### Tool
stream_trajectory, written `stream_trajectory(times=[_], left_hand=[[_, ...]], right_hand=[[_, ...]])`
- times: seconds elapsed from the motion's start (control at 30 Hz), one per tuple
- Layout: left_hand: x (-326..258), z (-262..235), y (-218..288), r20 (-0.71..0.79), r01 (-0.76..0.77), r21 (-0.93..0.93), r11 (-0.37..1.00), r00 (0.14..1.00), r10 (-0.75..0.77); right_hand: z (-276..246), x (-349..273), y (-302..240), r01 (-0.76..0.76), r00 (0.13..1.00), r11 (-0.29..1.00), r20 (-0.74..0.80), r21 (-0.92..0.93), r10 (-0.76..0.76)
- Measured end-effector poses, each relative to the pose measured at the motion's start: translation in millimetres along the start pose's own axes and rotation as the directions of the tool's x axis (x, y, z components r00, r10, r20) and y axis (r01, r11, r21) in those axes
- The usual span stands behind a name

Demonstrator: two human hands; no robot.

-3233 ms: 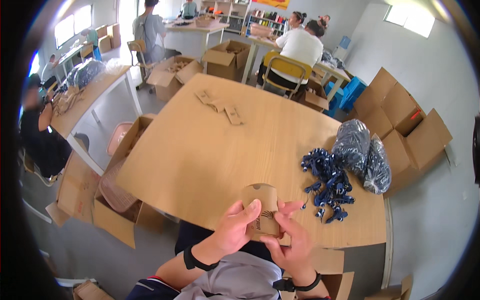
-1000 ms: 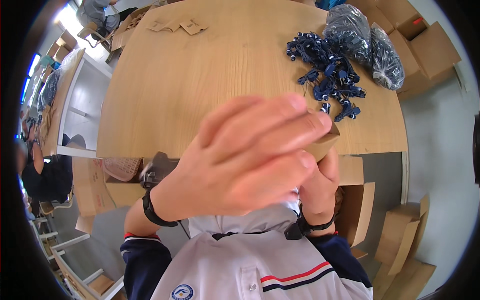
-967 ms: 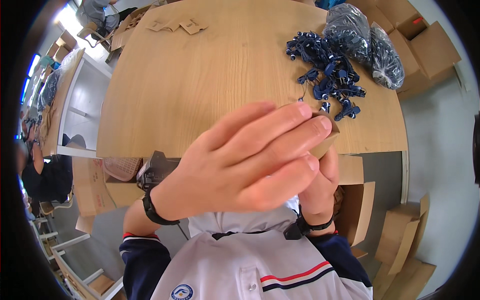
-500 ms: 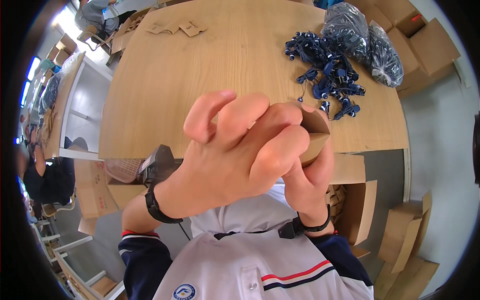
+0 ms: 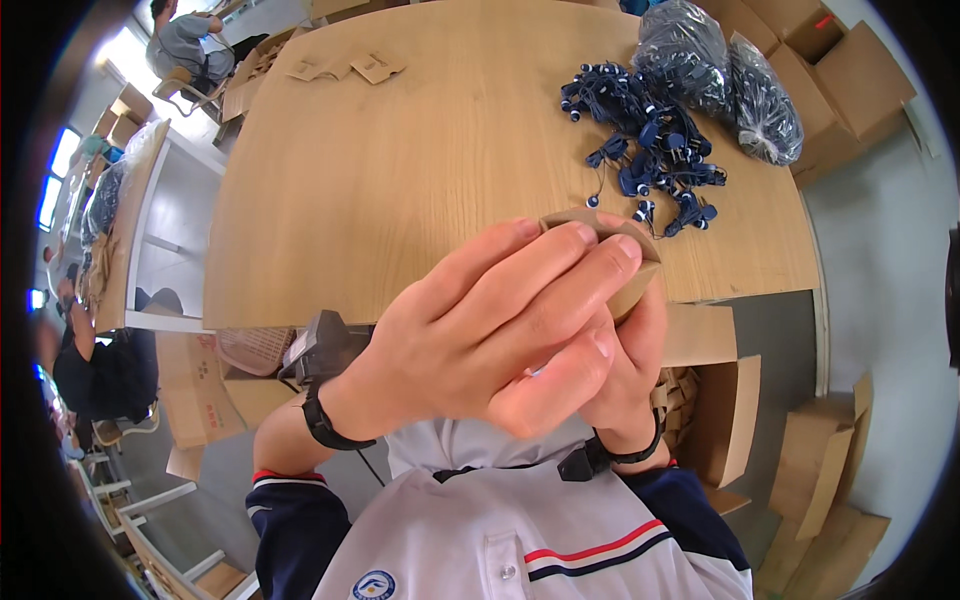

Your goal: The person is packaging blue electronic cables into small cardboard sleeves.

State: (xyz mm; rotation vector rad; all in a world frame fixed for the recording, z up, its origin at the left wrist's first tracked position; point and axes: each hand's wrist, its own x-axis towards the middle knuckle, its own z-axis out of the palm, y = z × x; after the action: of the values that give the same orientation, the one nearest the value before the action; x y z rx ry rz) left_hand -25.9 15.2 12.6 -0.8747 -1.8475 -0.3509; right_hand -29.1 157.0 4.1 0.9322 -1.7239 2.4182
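Observation:
A small brown cardboard box (image 5: pixel 632 290) is held up over the table's near edge, its top end parted. My right hand (image 5: pixel 630 375) wraps round it from below and the right, mostly hidden behind my left hand (image 5: pixel 480 330). The left fingers lie close together across the box's top, with the fingertips at its flaps. Whatever is inside the box cannot be seen. Beyond the hands, a heap of dark blue corded earphones (image 5: pixel 655 150) is spread on the wooden table (image 5: pixel 400 170).
Black-filled clear plastic bags (image 5: pixel 685 60) stand behind the earphones. Small flat cardboard pieces (image 5: pixel 376 68) lie at the far left. Below the table's right edge, an open carton (image 5: pixel 735 420) holds small brown boxes. A person (image 5: pixel 190 45) sits at the far left.
My left hand's curled, raised fingers have straightened and come down over the box's open top. The right hand still grips the box in nearly the same place.

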Motion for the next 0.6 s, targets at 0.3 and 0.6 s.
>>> stream_trajectory(times=[0.3, 0.6], left_hand=[[9.6, -18.2, -1.6, 0.204, 0.069, -0.156, 0.985, 0.978, -0.036], [19.0, -39.5, -31.0, 0.703, 0.519, -0.44, 0.733, 0.706, -0.078]], right_hand=[[-0.5, -2.9, -2.3, -0.077, 0.996, 0.992, -0.056, -0.096, 0.072], [-31.2, 10.6, -30.3, -0.241, 0.965, 0.865, -0.015, -0.44, 0.262]])
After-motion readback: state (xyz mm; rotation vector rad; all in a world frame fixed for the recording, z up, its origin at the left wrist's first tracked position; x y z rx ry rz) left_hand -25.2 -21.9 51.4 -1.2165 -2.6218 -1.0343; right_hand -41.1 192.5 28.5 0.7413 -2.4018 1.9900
